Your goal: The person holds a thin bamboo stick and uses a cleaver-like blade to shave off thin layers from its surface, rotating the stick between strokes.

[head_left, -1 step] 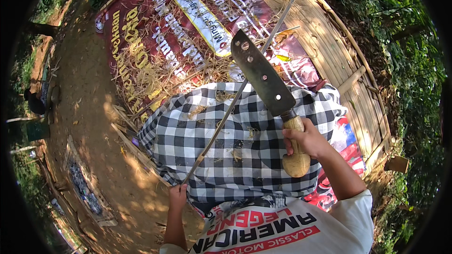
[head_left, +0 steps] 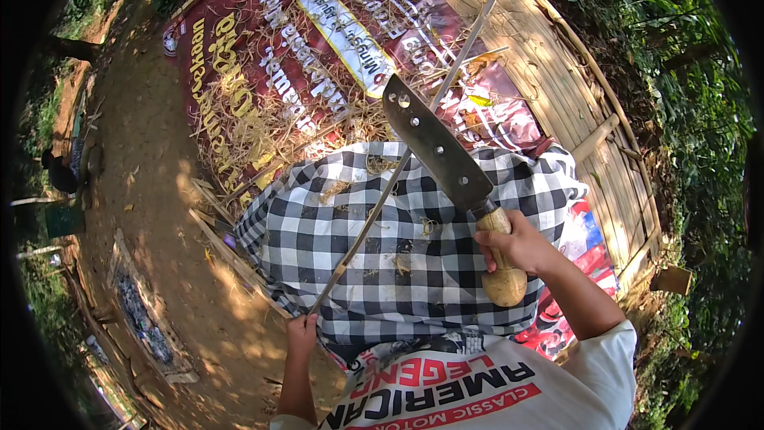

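My right hand [head_left: 519,244] is wrapped around the pale wooden handle of a broad machete [head_left: 439,151]. Its dark blade has several round holes and points up and to the left. At the lower left, my left hand [head_left: 302,331] grips the near end of a long, thin bamboo strip [head_left: 360,240], which slants away to the upper right. The blade overlaps the strip in the picture; whether they touch I cannot tell. Beneath both lies a black-and-white checked cloth [head_left: 314,227] over my lap, with bits of shavings on it.
Ahead, a dark red printed banner [head_left: 239,56] carries many curly bamboo shavings [head_left: 247,127]. It lies on a bamboo-slat platform [head_left: 549,56] that reaches round to the right. Bare earth [head_left: 147,175] spreads on the left, with an ash-filled pit [head_left: 143,314]. Greenery borders the right side.
The machete has come down slightly toward me, its tip lower and a little further left. The far end of the bamboo strip has dipped a little. My left hand stays nearly in place.
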Demonstrator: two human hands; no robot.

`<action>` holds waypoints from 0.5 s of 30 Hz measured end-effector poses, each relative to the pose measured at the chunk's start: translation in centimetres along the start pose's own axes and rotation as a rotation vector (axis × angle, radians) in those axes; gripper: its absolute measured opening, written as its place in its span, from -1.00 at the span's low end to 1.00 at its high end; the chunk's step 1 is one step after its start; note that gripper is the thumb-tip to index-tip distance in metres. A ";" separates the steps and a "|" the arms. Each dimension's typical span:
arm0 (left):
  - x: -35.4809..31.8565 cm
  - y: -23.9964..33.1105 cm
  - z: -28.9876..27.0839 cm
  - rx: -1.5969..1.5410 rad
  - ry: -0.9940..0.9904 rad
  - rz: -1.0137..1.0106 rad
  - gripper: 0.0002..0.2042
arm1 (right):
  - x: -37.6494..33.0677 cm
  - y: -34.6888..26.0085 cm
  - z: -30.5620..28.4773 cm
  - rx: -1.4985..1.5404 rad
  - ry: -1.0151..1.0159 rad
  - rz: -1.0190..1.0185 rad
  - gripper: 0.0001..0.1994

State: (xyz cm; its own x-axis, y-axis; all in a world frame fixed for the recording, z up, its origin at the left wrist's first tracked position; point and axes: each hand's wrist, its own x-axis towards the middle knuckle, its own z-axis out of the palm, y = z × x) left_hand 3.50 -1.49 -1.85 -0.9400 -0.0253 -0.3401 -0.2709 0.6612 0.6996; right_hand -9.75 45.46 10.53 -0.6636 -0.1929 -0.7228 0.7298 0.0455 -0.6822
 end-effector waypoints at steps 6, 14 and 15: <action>-0.1 -1.0 0.7 0.057 0.081 0.081 -0.56 | -0.5 -3.1 -1.2 0.156 0.120 -0.085 -0.80; -0.1 0.8 0.9 0.050 0.112 0.055 -0.60 | -0.7 -0.1 2.3 0.000 -0.136 0.119 -0.79; -0.3 0.9 1.0 0.039 0.106 0.035 -0.60 | -1.2 -1.1 2.0 0.053 -0.122 0.074 -0.78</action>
State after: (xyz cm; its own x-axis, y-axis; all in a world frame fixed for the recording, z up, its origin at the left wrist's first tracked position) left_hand 3.78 -0.14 -1.78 -0.9659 -0.0798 -0.2462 -0.2315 0.6917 0.6840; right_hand -9.47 43.69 12.38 -0.5852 -0.3092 -0.7497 0.7857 0.0127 -0.6185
